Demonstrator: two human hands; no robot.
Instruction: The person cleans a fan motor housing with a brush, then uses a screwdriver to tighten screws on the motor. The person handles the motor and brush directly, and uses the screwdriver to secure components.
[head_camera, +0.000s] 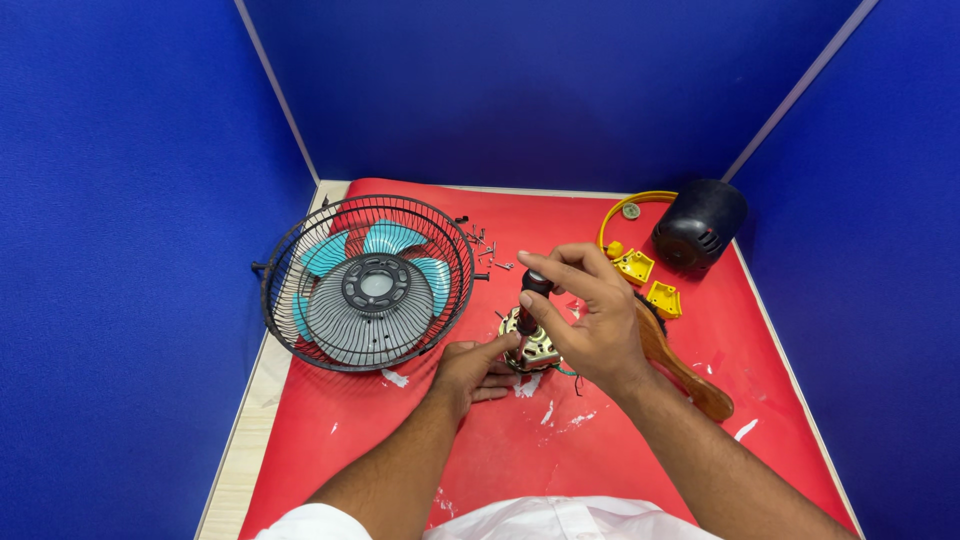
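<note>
A small fan motor (535, 348) with a metal core stands on the red mat (500, 450). My left hand (470, 368) rests beside it, fingers touching its left side and steadying it. My right hand (585, 315) is closed around the black handle of a screwdriver (533, 290), held upright with its tip down on top of the motor. The screwdriver's shaft is mostly hidden by my fingers.
A black wire fan cage (365, 283) with teal blades inside lies at the left. Several small screws (482, 245) lie behind it. At the right are a black motor cover (700, 225), yellow plastic parts (650, 283), a yellow cord and a wooden handle (690, 375). Blue partition walls surround the table.
</note>
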